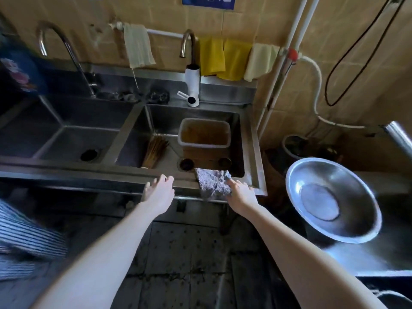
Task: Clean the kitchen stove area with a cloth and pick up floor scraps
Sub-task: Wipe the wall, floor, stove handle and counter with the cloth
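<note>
Cloth (213, 183): grey, mottled; was draped over the front rim of the right sink basin (248, 139), one part inside, one part hanging down the front
Right hand (242, 194): was placed at the cloth's right edge, fingertips touching it; a closed grip could not be confirmed
Left hand (158, 191): was held empty, fingers spread, at the sink's front rim, apart from the cloth
Basin contents: plastic tub (204, 133) of brownish liquid and bundle of chopsticks (155, 150) were seen
Steel bowl (332, 200): was tilted, right of the sink
</note>
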Motion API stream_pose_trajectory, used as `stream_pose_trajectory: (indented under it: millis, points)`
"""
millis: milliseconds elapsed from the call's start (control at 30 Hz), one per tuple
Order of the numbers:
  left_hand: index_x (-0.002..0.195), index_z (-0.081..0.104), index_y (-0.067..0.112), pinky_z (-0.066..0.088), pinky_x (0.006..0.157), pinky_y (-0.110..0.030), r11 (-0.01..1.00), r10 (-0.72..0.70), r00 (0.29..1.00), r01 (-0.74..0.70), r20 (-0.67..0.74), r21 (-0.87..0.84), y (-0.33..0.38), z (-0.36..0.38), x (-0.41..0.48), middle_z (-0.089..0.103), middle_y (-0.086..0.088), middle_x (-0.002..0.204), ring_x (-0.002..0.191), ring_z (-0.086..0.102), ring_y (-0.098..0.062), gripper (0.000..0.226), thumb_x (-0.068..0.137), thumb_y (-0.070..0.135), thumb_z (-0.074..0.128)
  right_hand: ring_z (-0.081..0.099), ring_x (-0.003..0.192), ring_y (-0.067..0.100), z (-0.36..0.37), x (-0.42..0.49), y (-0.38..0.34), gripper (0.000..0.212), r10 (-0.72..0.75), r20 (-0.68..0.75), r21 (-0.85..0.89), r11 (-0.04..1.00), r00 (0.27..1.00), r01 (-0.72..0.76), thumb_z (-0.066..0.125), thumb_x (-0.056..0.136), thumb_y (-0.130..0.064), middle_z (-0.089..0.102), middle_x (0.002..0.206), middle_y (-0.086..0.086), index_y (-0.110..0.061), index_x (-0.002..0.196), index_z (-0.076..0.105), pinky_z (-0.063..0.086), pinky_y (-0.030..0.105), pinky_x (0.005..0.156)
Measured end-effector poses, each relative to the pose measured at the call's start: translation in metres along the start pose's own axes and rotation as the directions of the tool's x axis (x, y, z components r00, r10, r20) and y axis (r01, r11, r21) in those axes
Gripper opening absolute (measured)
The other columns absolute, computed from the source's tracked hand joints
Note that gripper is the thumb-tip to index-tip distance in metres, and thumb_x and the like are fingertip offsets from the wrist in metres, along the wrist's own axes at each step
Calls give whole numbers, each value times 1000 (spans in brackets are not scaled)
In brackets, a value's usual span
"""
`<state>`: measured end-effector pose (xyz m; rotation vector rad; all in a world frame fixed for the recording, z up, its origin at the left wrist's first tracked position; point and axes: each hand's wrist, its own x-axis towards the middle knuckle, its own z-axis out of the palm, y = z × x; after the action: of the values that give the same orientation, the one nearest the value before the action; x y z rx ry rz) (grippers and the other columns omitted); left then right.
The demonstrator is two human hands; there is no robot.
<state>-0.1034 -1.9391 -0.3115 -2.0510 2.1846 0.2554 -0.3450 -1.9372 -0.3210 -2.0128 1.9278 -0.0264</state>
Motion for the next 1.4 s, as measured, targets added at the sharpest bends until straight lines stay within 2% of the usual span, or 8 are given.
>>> stream_pose_trajectory:
  millis: [100, 267, 600, 867, 1100, 1167, 1333, 1400]
  points:
    - [134, 39, 18, 33, 104, -42, 999, -9, 1000, 10, 18, -30, -1, 11, 15, 43, -5, 136, 124, 46, -25, 35, 99, 26, 38, 39, 131, 27, 16, 20, -3, 47, -39, 23, -5, 999, 999, 39, 53, 93, -29, 40, 146, 4, -25, 138, 40, 30, 43, 107]
    - [129, 43, 18, 35, 104, -41, 996, -17, 1000, 18, 20, -88, -4, 20, 35, 46, -4, 134, 119, 48, -25, 32, 99, 25, 40, 18, 143, 28, 40, 40, -4, 60, -134, 79, -50, 989, 988, 139, 50, 94, -31, 18, 157, 5, -30, 147, 22, 17, 49, 115]
    - [130, 45, 19, 38, 101, -38, 987, 27, 1000, -27, -4, -159, -3, 20, 40, 46, -2, 134, 117, 50, -23, 33, 99, 28, 42, 42, 120, 30, 44, 46, -7, 52, -132, -13, -115, 985, 991, 130, 54, 88, -7, 46, 133, 8, -19, 137, 38, 39, 40, 96]
    - [132, 44, 18, 37, 102, -40, 993, 73, 997, -74, -14, -94, -3, 6, 35, 46, -4, 136, 120, 49, -25, 35, 99, 29, 41, 46, 116, 30, 31, 29, -9, 45, -46, -76, 119, 991, 996, 55, 58, 84, 1, 50, 121, 11, -12, 126, 54, 49, 40, 86]
    - [135, 42, 18, 35, 109, -43, 980, 178, 984, -178, -5, -86, 42, -9, 18, 43, -5, 141, 126, 46, -25, 38, 99, 29, 43, 49, 114, 26, -3, -19, 16, 48, 45, -196, 160, 987, 980, -13, 64, 82, -2, 49, 124, 9, -15, 127, 53, 48, 32, 87]
    - [134, 42, 17, 35, 106, -43, 972, 220, 975, -221, -21, -76, 57, -14, 11, 43, -5, 139, 123, 47, -26, 37, 99, 30, 41, 51, 110, 25, -16, -39, 27, 37, 72, -248, 197, 980, 966, -23, 57, 88, -4, 50, 118, 8, -15, 124, 55, 50, 33, 87]
    - [131, 43, 19, 37, 102, -42, 944, 325, 944, -328, -58, -41, 100, -31, -10, 45, -5, 132, 120, 46, -26, 34, 99, 29, 38, 55, 101, 20, -54, -99, 57, 28, 145, -412, 247, 968, 899, -43, 48, 94, -8, 54, 112, 4, -17, 117, 61, 46, 22, 83]
    - [133, 43, 18, 37, 103, -42, 928, 368, 926, -372, -81, -27, 123, -41, -21, 46, -6, 134, 120, 48, -25, 35, 99, 29, 39, 57, 99, 22, -72, -126, 72, 26, 171, -478, 237, 970, 862, -61, 48, 94, -7, 57, 109, 6, -15, 114, 63, 44, 24, 82]
